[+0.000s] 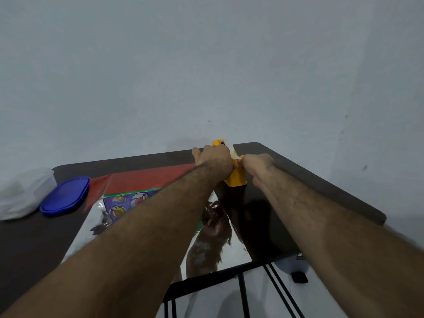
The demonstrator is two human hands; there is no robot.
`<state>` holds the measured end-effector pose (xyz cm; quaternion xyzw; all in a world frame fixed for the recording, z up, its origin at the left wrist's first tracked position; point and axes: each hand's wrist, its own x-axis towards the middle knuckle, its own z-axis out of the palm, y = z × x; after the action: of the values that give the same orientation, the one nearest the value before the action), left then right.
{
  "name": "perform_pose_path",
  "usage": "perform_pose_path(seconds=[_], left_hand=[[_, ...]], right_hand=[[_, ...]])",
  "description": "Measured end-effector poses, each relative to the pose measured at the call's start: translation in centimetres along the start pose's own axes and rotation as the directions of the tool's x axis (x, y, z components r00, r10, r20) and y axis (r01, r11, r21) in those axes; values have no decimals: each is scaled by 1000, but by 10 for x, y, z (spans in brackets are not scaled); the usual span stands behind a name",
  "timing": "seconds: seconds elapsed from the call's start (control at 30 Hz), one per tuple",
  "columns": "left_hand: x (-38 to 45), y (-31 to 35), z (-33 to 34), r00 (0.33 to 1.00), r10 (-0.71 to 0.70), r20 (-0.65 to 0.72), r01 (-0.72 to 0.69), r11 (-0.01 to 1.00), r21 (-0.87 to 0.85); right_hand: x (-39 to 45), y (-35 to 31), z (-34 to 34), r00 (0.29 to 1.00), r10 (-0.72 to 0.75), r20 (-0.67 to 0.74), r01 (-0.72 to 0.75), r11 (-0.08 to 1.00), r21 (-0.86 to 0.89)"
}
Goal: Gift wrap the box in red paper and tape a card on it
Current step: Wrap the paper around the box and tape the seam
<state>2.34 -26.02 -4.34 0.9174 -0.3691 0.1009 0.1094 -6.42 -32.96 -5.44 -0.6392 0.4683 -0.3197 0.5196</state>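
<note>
A yellow tape dispenser [236, 177] stands near the far edge of the dark table [321, 187]. My left hand [213, 158] grips its top, over the roll. My right hand [258, 164] pinches the clear tape end [238, 158] at the dispenser's cutter. Red wrapping paper [146, 179] lies flat to the left of the dispenser. A box with a purple patterned face [119, 203] shows under my left forearm, lying on a shiny silver sheet [211, 244]. I see no card.
A blue oval lid [65, 195] and a clear plastic container [23, 193] sit at the table's left. The table's front edge and black metal legs [243, 294] are below. A white wall stands behind.
</note>
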Motion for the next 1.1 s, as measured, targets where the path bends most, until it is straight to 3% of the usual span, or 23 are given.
perform_pose_path(seconds=[0.07,0.13,0.23,0.27,0.33,0.43,0.5,0.57,0.7,0.83,1.1], left_hand=[[0,0,0,1000,-9,-7,9,1000,-1],[0,0,0,1000,-12,-13,12,1000,1],[-3,1,-1,1000,0,-3,0,1000,21],[-3,0,-2,1000,8,-6,-7,999,34],[-1,-4,-6,1000,4,-14,-3,1000,4],[3,-19,-19,995,-89,-35,76,960,-269],[3,-32,-29,994,-112,9,97,819,-565],[-5,-44,-43,992,-84,98,129,667,-734],[-26,-70,-64,976,-7,217,178,597,-782],[-48,-96,-80,980,30,198,137,620,-772],[-84,-128,-102,983,106,152,60,598,-800]], right_hand=[[7,-5,4,998,-26,-49,21,995,-102],[22,0,8,997,18,74,5,956,-292],[36,17,2,992,34,123,45,812,-582],[27,13,-2,995,-24,94,76,801,-594],[16,4,-13,978,-204,45,199,843,-501],[9,-11,-19,926,-318,201,372,858,-355],[6,-17,-22,882,-372,291,453,841,-297],[1,-22,-22,832,-411,372,520,811,-266],[-18,-36,-19,749,-453,484,596,780,-192],[-46,-48,-16,667,-503,549,679,714,-171],[-82,-64,-9,572,-485,662,732,666,-145]])
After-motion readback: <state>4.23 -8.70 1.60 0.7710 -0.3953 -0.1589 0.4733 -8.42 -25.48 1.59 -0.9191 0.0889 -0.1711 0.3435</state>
